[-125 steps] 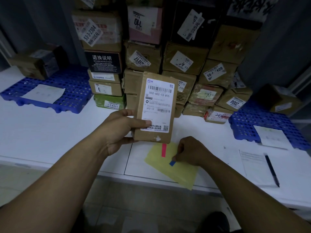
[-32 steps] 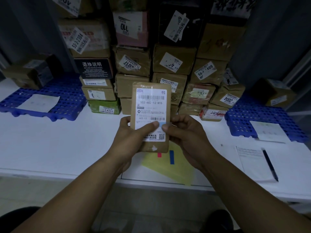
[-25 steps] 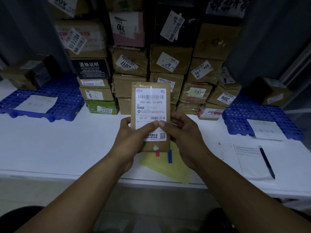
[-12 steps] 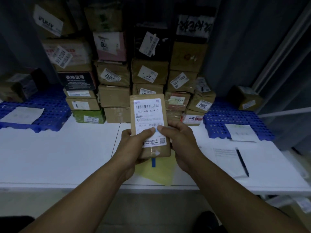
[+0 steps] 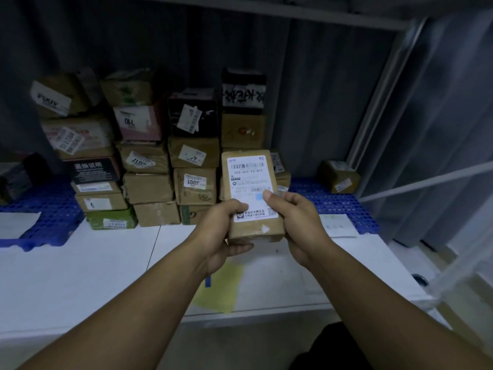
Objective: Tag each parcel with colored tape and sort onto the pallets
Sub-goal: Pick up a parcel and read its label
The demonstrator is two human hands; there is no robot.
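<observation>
Both hands hold a flat brown parcel [image 5: 250, 182] upright over the white table [image 5: 80, 268]. Its white shipping label faces me, and a pale blue tape tag [image 5: 258, 196] sits on that label. My left hand [image 5: 221, 231] grips the parcel's lower left edge, thumb on the label. My right hand [image 5: 296, 220] grips the lower right edge, its thumb tip beside the blue tag. Under my left wrist lies a yellow sheet [image 5: 221, 287] with a blue tape strip [image 5: 208, 281] on it. Blue pallets lie at the left [image 5: 45, 209] and the right [image 5: 336, 201].
A tall stack of labelled cardboard boxes [image 5: 149, 161] fills the back of the table. One small box [image 5: 338, 176] sits on the right pallet, and a dark box [image 5: 16, 180] on the left one. White paper sheets [image 5: 337, 225] lie at each pallet's front. Grey curtains hang behind.
My right hand left the yellow sheet and brought a blue tag onto the parcel's label. Both hands now grip the parcel, which has shifted toward the right pallet as my view turned right.
</observation>
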